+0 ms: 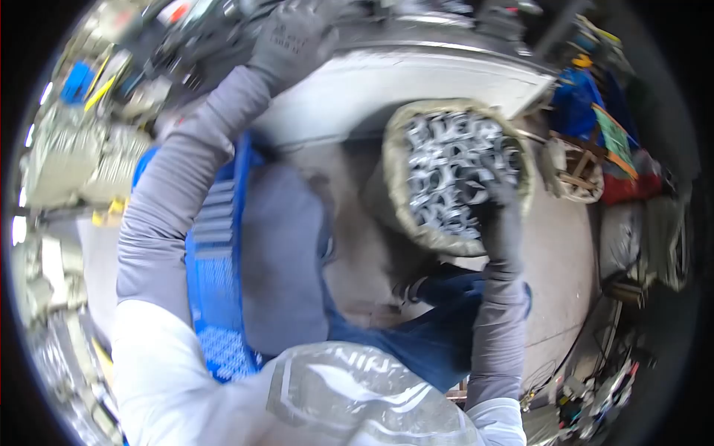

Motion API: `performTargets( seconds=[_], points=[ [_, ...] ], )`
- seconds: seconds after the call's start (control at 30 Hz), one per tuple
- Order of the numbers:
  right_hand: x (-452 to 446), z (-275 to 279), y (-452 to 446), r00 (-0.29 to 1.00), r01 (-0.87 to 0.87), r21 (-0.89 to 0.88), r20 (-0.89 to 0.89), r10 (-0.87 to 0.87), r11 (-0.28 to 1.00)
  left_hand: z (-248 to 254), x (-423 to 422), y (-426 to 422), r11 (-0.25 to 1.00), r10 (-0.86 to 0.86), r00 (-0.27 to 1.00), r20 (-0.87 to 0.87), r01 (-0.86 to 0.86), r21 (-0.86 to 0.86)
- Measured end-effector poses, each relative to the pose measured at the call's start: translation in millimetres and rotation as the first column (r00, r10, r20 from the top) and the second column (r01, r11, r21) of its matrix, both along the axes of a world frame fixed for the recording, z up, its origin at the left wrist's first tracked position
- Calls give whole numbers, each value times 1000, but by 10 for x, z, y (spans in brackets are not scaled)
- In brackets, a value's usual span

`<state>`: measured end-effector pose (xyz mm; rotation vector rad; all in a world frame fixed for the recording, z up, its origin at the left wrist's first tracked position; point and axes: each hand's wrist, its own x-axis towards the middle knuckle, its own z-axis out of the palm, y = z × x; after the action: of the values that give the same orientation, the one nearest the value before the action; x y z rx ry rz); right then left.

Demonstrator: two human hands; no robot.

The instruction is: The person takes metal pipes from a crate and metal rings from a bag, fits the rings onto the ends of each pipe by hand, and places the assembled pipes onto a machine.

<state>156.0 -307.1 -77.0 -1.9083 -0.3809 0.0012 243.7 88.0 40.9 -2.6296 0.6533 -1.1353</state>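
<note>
My right hand, in a grey glove with a dark palm, reaches into a round sack on the right. Its fingertips are among many small, shiny, curved metal pieces that fill the sack. Motion blur hides whether the fingers pinch a piece. At the top left, my left hand, also gloved in grey, is raised at the edge of a cluttered work surface. Its fingers are smeared and cut off near the frame's upper edge, so what they touch cannot be seen.
A blue plastic crate holding grey flat pieces stands by my left arm. Wrapped stacks line the far left. On the right are a small white bag with brown pieces and a red bag. Cables and tools lie at the lower right.
</note>
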Motion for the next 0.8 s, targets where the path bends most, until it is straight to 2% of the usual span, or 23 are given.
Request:
performTargets(
  seconds=[0.03,0.07,0.1,0.13,0.17,0.23,0.27,0.33,0.37,0.4,0.43,0.5,0.53,0.57,0.6,0.63,0.67,0.7,0.73,0.77,0.8],
  points=[
    [-12,-15,-5,999,-2,96,-41,6,995,-49,-323,183,980,-162,987,7,162,-112],
    [-9,11,-17,930,76,535,-343,134,841,-254,-687,428,974,-81,994,-77,63,-219],
    [-15,74,-29,809,287,742,-526,261,606,-438,-1041,672,967,21,995,-102,-46,-250],
    [-54,73,-37,819,280,727,-522,240,627,-753,-1388,987,939,130,982,-139,-167,-301],
    [-131,-121,-13,999,-32,293,4,32,956,-1152,-1755,1340,897,230,959,-163,-274,-347],
    [-180,-28,88,997,25,104,-72,-17,994,-2109,-2626,1890,740,501,771,-393,-617,-268],
    [-169,-115,108,994,10,142,-106,6,990,-2568,-3056,2134,709,545,677,-495,-687,-159],
    [-105,-294,42,986,-32,158,-158,57,987,-3065,-3645,2175,525,660,243,-710,-826,205],
    [-78,-341,46,998,-50,-163,-57,41,985,-3324,-3861,2215,475,653,70,-754,-814,336],
    [-46,-399,48,997,-25,-466,53,56,884,-3558,-4025,2243,439,629,-102,-771,-772,460],
    [-9,-503,4,997,-42,-481,43,72,876,-3737,-4171,2203,435,614,-119,-780,-774,460],
    [55,-680,-48,979,-21,-661,139,150,750,-4060,-4334,2144,474,663,-103,-742,-709,522],
    [-12,-641,123,975,-14,-563,175,136,826,-4235,-4343,2137,487,646,-104,-756,-707,513],
    [-10,-667,152,976,-11,-584,169,135,811,-4409,-4357,2128,534,673,-1,-739,-692,487],
    [-20,-718,131,990,-33,-560,94,103,828,-4574,-4362,2092,580,690,106,-716,-672,460],
    [-34,-716,123,998,-44,-534,20,64,844,-4735,-4362,2096,601,668,115,-735,-666,442],
    [-78,-655,274,988,-44,-595,92,122,803,-4803,-4290,2111,530,552,66,-831,-797,289],
    [-125,-604,360,997,-37,-555,34,67,831,-4850,-4246,2064,486,511,-32,-859,-813,320],
    [-78,-666,300,995,-76,-494,24,101,866,-4817,-4167,1997,441,466,-132,-875,-823,359],
    [-78,-620,367,990,-85,-280,-128,50,956,-4788,-4089,1931,397,418,-229,-879,-825,403],
    [-76,-575,437,962,-30,-50,-271,15,998,-4993,-4231,1917,442,389,-259,-884,-790,426]
  ],
)
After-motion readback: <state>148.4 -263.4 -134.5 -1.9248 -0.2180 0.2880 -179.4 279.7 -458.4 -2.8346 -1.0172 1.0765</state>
